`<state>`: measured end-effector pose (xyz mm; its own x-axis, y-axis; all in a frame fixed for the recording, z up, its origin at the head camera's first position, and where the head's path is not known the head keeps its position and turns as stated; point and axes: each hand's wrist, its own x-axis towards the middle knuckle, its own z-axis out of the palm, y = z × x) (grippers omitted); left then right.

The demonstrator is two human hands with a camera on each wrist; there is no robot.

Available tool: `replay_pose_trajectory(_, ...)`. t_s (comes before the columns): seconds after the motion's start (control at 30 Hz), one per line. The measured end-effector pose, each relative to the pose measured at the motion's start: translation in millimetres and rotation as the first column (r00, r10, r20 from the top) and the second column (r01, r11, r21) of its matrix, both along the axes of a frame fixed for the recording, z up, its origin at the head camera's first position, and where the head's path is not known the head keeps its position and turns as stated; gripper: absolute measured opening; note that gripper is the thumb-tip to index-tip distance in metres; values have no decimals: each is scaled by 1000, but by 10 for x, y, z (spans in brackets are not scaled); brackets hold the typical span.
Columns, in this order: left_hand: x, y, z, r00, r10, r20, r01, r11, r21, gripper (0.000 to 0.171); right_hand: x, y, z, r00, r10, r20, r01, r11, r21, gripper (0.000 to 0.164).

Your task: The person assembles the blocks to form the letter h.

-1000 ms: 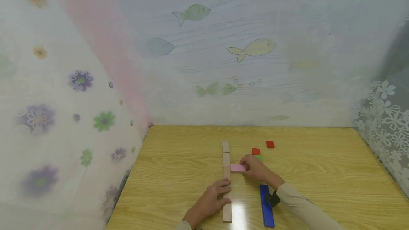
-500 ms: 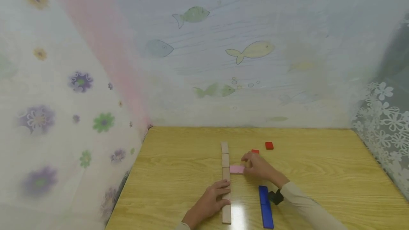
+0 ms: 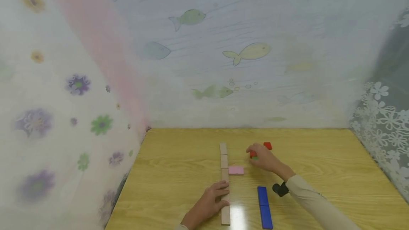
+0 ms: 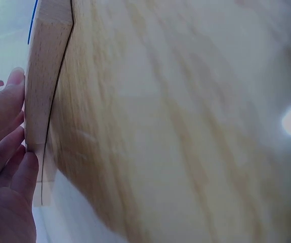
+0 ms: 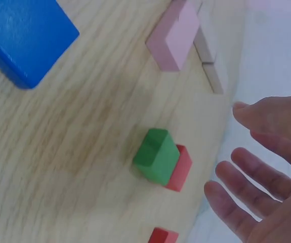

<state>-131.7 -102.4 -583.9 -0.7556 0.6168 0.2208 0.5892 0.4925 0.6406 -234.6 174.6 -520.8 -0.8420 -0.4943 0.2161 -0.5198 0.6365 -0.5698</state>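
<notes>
A straight row of plain wooden blocks (image 3: pixel 224 161) runs away from me along the table. My left hand (image 3: pixel 207 201) rests on its nearer part, fingers laid across it; in the left wrist view the fingertips touch the wood (image 4: pixel 48 76). A pink block (image 3: pixel 236 170) lies crosswise against the row's right side. My right hand (image 3: pixel 265 158) is over a green block (image 5: pixel 158 156) and a red block (image 5: pixel 180 168) that sit side by side. Seen from the right wrist, its fingers are spread and apart from these blocks.
Two blue blocks (image 3: pixel 265 207) lie end to end at the near right. Another red block (image 3: pixel 267 146) is farther back, beyond the right hand. A black wrist device (image 3: pixel 280 189) hangs under the right sleeve. Patterned walls stand behind the table (image 3: pixel 179 152) and at its left.
My right hand has released the pink block and moved right and away from me, over the green and red blocks. The left hand has stayed on the wooden row.
</notes>
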Motion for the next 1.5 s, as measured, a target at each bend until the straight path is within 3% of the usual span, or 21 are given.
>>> replay_pose_trajectory(0.27, 10, -22, -16, 1000, 11, 7, -11, 1000, 17, 42, -91, 76, 6, 999, -21, 45, 22, 1000, -19, 30)
replay_pose_trajectory(0.57, 31, -80, -14, 1000, 12, 16, -13, 1000, 13, 41, -166, 129, -52, 999, -28, 31, 29, 999, -27, 29)
replay_pose_trajectory(1.07, 62, -80, 19, 1000, 6, 17, -7, 1000, 21, 40, -278, 193, -284, 998, -38, 49, 39, 999, -12, 27)
replay_pose_trajectory(1.5, 5, 6, 0, 1000, -6, -8, 6, 1000, 1, 42, -334, 254, -381, 990, 136, -38, -131, 986, 108, 55)
